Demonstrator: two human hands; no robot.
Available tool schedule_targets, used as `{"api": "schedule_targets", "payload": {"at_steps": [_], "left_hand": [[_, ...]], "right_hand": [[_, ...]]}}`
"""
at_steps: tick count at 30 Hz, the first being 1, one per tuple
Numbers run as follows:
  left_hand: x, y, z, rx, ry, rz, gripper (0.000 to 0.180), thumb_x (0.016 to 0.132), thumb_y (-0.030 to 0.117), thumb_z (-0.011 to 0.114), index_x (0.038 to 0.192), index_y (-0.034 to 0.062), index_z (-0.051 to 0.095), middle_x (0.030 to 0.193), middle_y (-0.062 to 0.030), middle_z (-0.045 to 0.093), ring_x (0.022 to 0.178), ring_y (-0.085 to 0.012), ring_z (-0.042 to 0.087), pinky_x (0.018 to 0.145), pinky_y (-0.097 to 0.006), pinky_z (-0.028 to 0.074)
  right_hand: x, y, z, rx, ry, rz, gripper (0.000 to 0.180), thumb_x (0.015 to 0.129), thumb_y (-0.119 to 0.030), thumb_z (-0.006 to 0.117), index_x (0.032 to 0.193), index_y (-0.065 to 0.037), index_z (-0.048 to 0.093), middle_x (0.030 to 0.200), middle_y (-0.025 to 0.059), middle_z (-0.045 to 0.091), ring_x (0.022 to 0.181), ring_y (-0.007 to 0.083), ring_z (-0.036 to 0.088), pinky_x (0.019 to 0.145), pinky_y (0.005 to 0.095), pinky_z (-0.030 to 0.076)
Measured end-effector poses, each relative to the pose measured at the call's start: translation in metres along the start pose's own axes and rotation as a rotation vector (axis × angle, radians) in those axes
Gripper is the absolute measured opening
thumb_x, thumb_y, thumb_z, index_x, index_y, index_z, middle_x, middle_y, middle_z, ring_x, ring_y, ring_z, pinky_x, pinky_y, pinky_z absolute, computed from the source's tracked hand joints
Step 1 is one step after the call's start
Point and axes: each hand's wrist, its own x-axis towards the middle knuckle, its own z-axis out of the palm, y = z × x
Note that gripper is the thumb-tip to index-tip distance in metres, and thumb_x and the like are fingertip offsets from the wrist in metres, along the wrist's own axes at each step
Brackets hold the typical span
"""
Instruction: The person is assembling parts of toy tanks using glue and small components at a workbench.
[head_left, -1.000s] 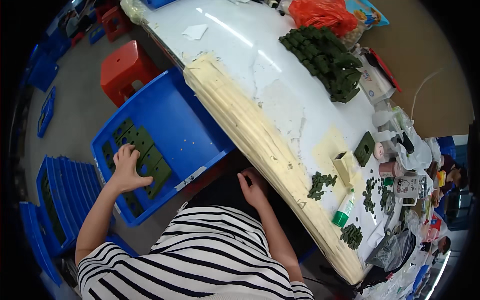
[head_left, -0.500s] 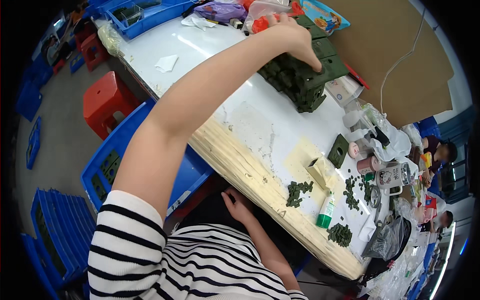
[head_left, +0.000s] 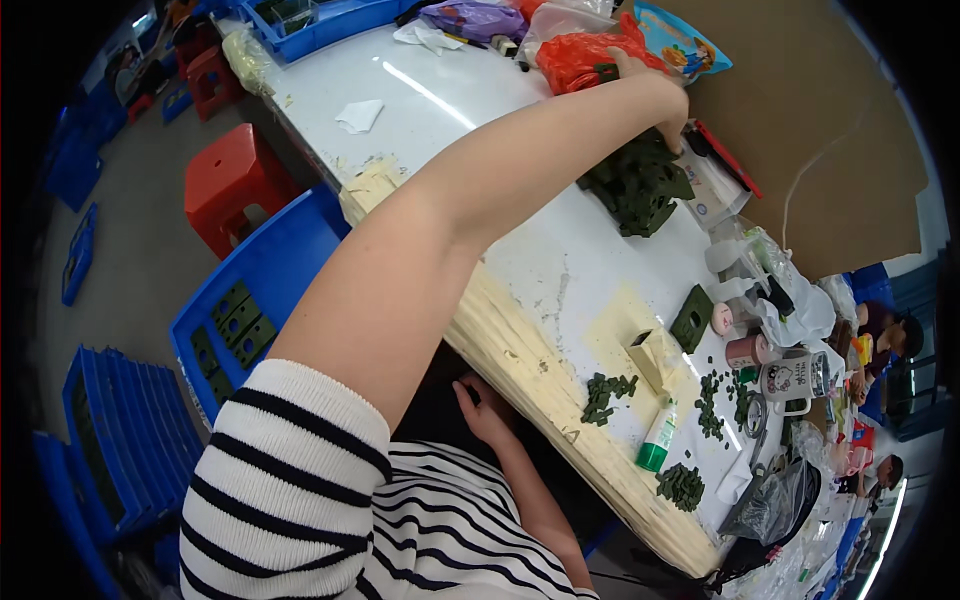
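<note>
My left hand (head_left: 662, 92) reaches across to the far side of the white table, its fingers and thumb curled. A dark green panel (head_left: 607, 73) shows just past its fingertips, while the rest of what it grips is hidden behind the hand and forearm. Below the wrist lies a heap of dark green pieces (head_left: 640, 188). My right hand (head_left: 484, 408) rests low by my lap, below the table edge, with fingers apart and nothing in them.
Small green pieces (head_left: 682, 487) lie in several piles near a green-capped bottle (head_left: 657, 438) and a pale block (head_left: 650, 362). A mug (head_left: 785, 380) stands at the right. A blue tray (head_left: 262, 290) holds green panels at the left, by a red stool (head_left: 238, 185). Red bag (head_left: 590, 58) lies far back.
My left hand has moved right, and the flat green panels it touched no longer show on top of the heap. More of the red bag is visible. My right hand stays low.
</note>
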Motion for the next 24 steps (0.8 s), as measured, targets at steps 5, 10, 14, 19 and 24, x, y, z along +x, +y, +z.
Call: {"api": "schedule_targets", "payload": {"at_steps": [5, 10, 14, 19, 24], "left_hand": [[-0.091, -0.071, 0.042, -0.335, 0.842, 0.165, 0.058, 0.071, 0.049, 0.073, 0.111, 0.0098, 0.058, 0.112, -0.0138, 0.062, 0.115, -0.0351, 0.052, 0.098, -0.060, 0.031], [-0.289, -0.251, 0.082, -0.195, 0.724, -0.136, 0.033, 0.077, 0.027, 0.072, 0.097, 0.0058, 0.058, 0.094, -0.0128, 0.063, 0.093, -0.0316, 0.060, 0.078, -0.041, 0.047], [-0.480, -0.361, 0.156, -0.237, 0.015, -0.418, 0.037, 0.071, 0.022, 0.077, 0.096, 0.0049, 0.055, 0.091, -0.0127, 0.059, 0.088, -0.0283, 0.058, 0.079, -0.038, 0.047], [-0.539, -0.366, 0.215, -0.211, -0.155, -0.606, 0.050, 0.067, 0.026, 0.079, 0.101, 0.0036, 0.051, 0.102, -0.0135, 0.055, 0.103, -0.0309, 0.052, 0.087, -0.038, 0.044], [-0.525, -0.350, 0.224, -0.011, -0.112, -0.612, 0.049, 0.062, 0.026, 0.078, 0.098, 0.0063, 0.050, 0.101, -0.0117, 0.055, 0.107, -0.0313, 0.051, 0.092, -0.041, 0.042]], "right_hand": [[-0.001, 0.004, -0.009, 0.075, 0.041, 0.023, 0.021, 0.088, -0.024, 0.063, 0.085, -0.003, 0.063, 0.085, 0.0121, 0.063, 0.079, 0.0295, 0.062, 0.070, 0.0354, 0.048], [0.005, -0.013, -0.017, 0.124, -0.040, 0.023, 0.014, 0.086, -0.015, 0.064, 0.081, -0.002, 0.061, 0.088, 0.0137, 0.062, 0.082, 0.0310, 0.061, 0.073, 0.0373, 0.048], [0.011, -0.023, -0.014, 0.183, -0.114, -0.028, 0.015, 0.087, -0.013, 0.063, 0.079, -0.001, 0.059, 0.086, 0.0137, 0.060, 0.082, 0.0305, 0.060, 0.073, 0.0365, 0.047], [0.017, -0.022, -0.011, 0.182, -0.139, -0.064, 0.016, 0.088, -0.013, 0.062, 0.080, 0.000, 0.058, 0.085, 0.0143, 0.059, 0.080, 0.0308, 0.059, 0.072, 0.0359, 0.046], [0.015, -0.020, -0.012, 0.141, -0.102, -0.054, 0.016, 0.088, -0.013, 0.061, 0.080, 0.000, 0.058, 0.084, 0.0138, 0.059, 0.079, 0.0305, 0.059, 0.072, 0.0359, 0.046]]}}
